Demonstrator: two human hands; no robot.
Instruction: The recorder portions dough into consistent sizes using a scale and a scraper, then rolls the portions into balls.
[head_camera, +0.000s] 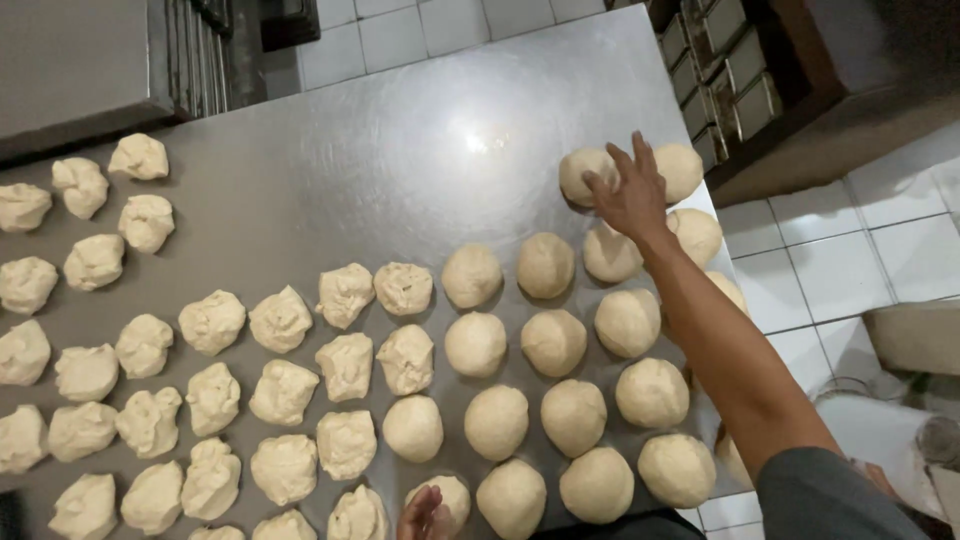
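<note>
Dozens of dough pieces covered the steel counter (400, 150), rough torn lumps (212, 322) on the left and smooth rounded balls (553, 341) on the right, set in close rows with only narrow gaps between them. The right hand (630, 190) reached to the far right end of the counter with its fingers spread wide, hovering over or just touching the gap between the far ball (582, 172) and its neighbour (683, 168); it gripped nothing that could be seen. The left hand (425, 514) showed only partly at the bottom edge, loosely curled against a ball at the near edge (453, 494), and whether it held that ball could not be told. The risk lay mostly at the counter's right side: several balls sat close to the edge above the tiled floor (800, 250), and a nudge from the outstretched forearm could probably have rolled one off. The arm also passed low over other rounded balls, so a dropped elbow might have dented them, and pieces packed this close could have stuck together.
</note>
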